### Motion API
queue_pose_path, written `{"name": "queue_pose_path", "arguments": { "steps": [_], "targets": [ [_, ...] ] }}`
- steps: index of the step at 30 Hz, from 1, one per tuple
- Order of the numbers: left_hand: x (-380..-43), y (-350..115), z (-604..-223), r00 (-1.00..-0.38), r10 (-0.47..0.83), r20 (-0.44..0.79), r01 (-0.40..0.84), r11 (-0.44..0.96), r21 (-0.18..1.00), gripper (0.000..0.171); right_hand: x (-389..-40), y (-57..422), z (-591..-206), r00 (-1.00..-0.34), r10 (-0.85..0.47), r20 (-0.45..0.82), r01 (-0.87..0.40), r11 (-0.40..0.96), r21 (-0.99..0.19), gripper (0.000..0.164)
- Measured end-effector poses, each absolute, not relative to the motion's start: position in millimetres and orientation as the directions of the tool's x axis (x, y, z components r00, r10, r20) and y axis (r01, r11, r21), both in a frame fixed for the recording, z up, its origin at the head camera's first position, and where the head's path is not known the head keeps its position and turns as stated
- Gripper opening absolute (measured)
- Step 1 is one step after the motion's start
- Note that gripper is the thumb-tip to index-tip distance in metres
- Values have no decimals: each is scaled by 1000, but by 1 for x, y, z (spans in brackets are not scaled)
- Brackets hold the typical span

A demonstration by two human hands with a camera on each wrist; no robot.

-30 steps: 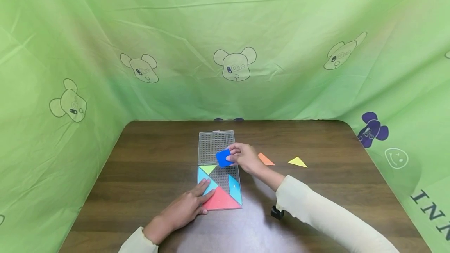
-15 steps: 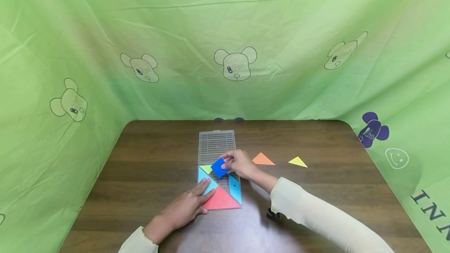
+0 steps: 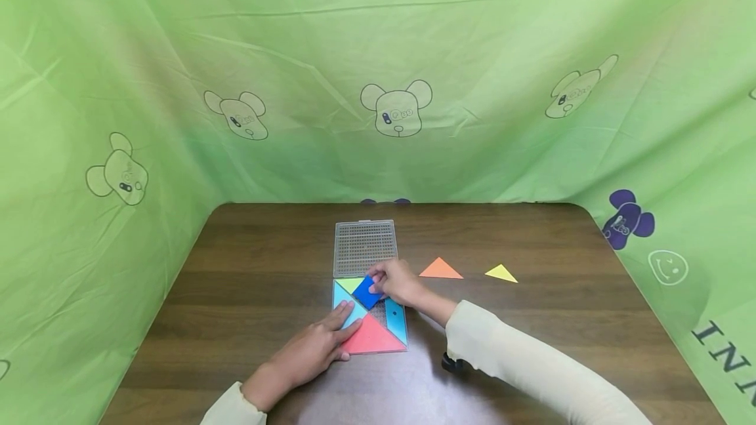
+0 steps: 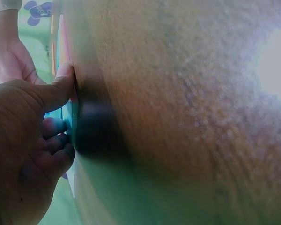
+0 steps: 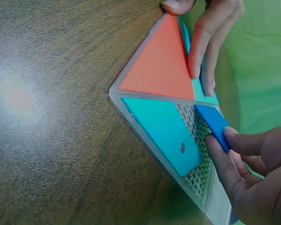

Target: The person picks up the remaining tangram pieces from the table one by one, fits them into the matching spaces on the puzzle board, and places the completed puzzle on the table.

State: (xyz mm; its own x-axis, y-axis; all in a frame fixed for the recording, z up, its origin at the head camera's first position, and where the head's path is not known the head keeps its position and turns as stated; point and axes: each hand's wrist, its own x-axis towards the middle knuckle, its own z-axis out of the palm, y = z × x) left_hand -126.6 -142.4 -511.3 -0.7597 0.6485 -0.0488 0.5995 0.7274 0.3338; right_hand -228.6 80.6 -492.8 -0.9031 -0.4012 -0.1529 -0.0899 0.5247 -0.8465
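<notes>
The right hand (image 3: 397, 282) pinches a blue square (image 3: 365, 294) with its thumb and fingers. The square sticks out left of that hand, over the box (image 3: 364, 248). The left hand (image 3: 319, 341) has its fingers a bit apart, touching the light blue triangle (image 3: 342, 296) and red triangle (image 3: 373, 338). Right of the right hand, an orange triangle (image 3: 441, 270) lies on the worktop (image 3: 266, 281), with a yellow triangle (image 3: 501, 273) farther off.

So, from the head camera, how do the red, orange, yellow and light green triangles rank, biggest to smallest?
1. Red triangle, clearly largest, even partly covered.
2. Orange triangle.
3. Yellow triangle and light green triangle: they look too alike to rank.
</notes>
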Motion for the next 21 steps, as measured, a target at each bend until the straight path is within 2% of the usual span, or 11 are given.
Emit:
{"name": "queue_pose_path", "arguments": {
  "steps": [8,21],
  "targets": [
    [-127,-143,-513,-758,650,-58,597,726,342,61,-230,78,-490,-911,-386,-146,-132,608,-783,22],
    [-128,-143,-511,-760,646,-73,585,729,355,63,-232,71,-491,-929,-328,-173,-90,651,-753,10]
  ]
}}
